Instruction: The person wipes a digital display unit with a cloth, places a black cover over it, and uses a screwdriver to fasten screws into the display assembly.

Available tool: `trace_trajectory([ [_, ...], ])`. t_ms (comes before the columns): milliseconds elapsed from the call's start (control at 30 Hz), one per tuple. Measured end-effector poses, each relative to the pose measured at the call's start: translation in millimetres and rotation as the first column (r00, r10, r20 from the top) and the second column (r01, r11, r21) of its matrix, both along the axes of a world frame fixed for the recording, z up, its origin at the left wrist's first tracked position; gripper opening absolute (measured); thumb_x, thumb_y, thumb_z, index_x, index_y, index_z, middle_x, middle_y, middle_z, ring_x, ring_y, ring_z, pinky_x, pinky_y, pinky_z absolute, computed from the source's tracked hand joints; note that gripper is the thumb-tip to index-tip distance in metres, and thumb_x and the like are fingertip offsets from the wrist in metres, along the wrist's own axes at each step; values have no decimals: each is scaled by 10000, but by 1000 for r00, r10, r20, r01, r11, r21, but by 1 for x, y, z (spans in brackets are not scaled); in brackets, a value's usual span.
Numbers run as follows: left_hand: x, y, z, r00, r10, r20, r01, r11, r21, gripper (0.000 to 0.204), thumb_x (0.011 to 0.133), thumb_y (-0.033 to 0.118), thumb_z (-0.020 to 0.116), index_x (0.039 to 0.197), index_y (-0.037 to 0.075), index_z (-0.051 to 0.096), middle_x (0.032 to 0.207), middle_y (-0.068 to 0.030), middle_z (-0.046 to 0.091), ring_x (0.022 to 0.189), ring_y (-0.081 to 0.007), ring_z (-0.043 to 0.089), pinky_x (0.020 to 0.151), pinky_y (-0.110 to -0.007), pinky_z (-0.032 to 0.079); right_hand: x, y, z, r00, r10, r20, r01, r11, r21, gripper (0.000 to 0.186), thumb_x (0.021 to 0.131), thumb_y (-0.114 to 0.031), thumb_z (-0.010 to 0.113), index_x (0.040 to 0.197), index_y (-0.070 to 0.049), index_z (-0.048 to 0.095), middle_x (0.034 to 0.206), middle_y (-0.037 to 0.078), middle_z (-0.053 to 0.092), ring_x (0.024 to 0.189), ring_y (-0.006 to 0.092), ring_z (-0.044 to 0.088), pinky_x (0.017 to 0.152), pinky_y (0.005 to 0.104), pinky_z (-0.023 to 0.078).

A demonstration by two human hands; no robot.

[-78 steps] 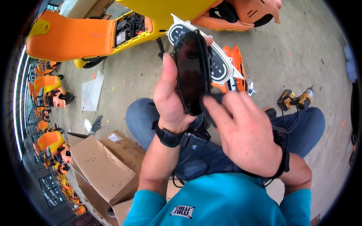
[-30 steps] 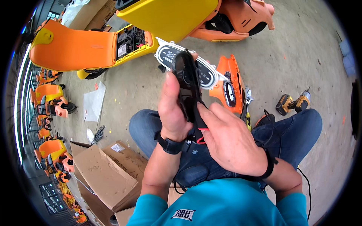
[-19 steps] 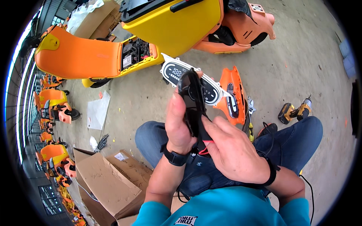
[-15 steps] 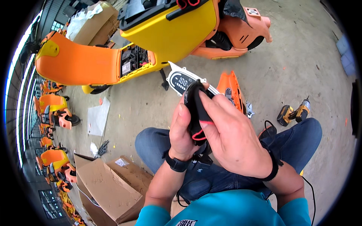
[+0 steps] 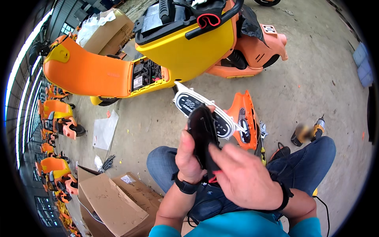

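My left hand (image 5: 187, 156) grips a glossy black oval piece (image 5: 199, 128), thumb along its near side. Behind that piece sits a white-framed instrument panel (image 5: 225, 124) with a dark face and printed symbols; a fingertip shows at its edge, but whether the same hand carries it I cannot tell. Bunched in my right hand (image 5: 248, 177) is black fabric with red edging (image 5: 213, 179), which looks like a work glove, pressed at the lower end of the black piece. Most of the fabric is hidden under my fingers. Farther off, an orange shell part (image 5: 246, 118) lies on the floor.
A yellow-orange scooter (image 5: 89, 71) stands ahead, its compartment uncovered, a red-trimmed glove (image 5: 208, 19) on top. By my right knee are a cordless drill (image 5: 318, 128) and a yellow-handled screwdriver (image 5: 263, 156). An opened cardboard box (image 5: 114, 197) is at lower left, near a white sheet (image 5: 105, 130).
My right hand has slid down with the fabric, uncovering the glossy face of the black piece. The white-framed panel now shows more fully. The whole view has shifted slightly.
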State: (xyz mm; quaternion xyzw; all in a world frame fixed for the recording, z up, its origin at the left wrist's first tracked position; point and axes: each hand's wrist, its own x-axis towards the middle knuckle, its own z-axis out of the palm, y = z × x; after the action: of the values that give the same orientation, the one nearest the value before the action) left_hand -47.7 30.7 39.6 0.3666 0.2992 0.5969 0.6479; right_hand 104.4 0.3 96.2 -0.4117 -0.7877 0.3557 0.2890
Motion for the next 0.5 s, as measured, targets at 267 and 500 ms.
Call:
trace_trajectory([
  [267, 2, -2, -5, 998, -39, -49, 38, 999, -25, 807, 965, 668, 331, 1430, 13, 407, 1417, -199, 474, 1255, -320, 514, 1082, -455, 387, -3, 13, 3, 990, -141, 18, 138, 985, 103, 517, 780, -15, 627, 1280, 43, 512, 903, 146, 516, 809, 311, 590, 684, 388, 501],
  [500, 5, -2, -11, 994, -101, -40, 101, 995, 8, 793, 957, 659, 378, 1440, 30, 407, 1364, -205, 512, 1242, -301, 520, 1070, -435, 392, -3, 10, -9, 962, -215, -165, 225, 974, 41, 519, 824, 27, 604, 1332, 21, 498, 902, 190, 533, 795, 386, 576, 673, 425, 483],
])
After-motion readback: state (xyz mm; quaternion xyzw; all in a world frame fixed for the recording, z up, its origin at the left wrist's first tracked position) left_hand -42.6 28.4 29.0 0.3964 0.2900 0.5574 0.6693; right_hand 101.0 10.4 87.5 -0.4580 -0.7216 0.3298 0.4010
